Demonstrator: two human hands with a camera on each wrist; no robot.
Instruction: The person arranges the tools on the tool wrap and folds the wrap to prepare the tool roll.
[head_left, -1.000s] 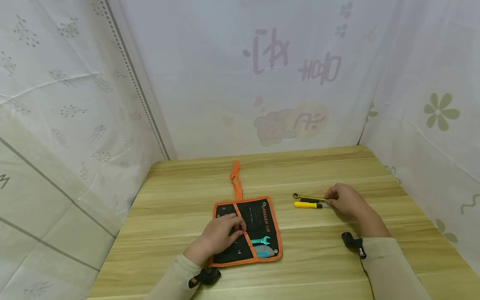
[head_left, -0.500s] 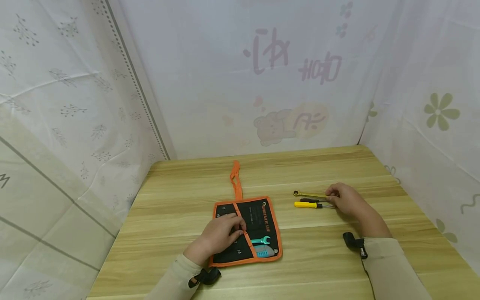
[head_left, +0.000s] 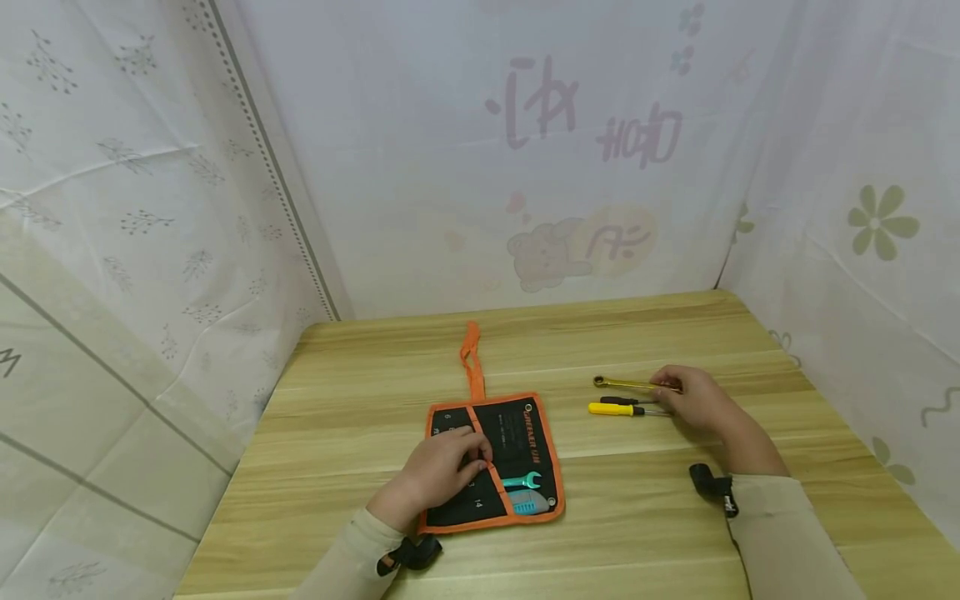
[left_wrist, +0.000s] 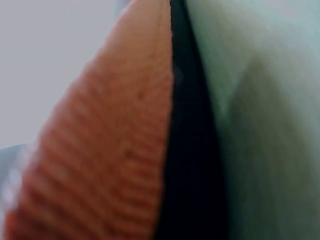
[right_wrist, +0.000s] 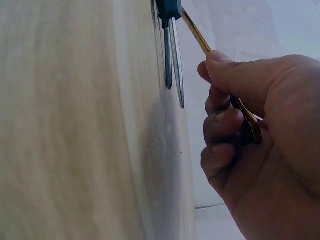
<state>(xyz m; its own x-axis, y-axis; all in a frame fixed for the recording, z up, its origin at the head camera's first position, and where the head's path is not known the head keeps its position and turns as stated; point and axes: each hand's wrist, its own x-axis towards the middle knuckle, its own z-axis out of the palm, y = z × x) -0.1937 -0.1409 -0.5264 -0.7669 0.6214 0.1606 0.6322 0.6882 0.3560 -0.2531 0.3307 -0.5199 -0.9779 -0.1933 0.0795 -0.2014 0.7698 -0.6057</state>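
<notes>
Beside screwdrivers, right fingers have shifted the wrench.

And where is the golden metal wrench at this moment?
In the head view, the golden metal wrench is right of centre, pinched by the bare right hand, near the black-handled metal screwdriver.

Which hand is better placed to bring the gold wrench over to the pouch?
Probably the right hand: it grips the gold wrench. The left hand is away from the wrench, at the pouch, its fingers by the orange pocket edge.
</notes>
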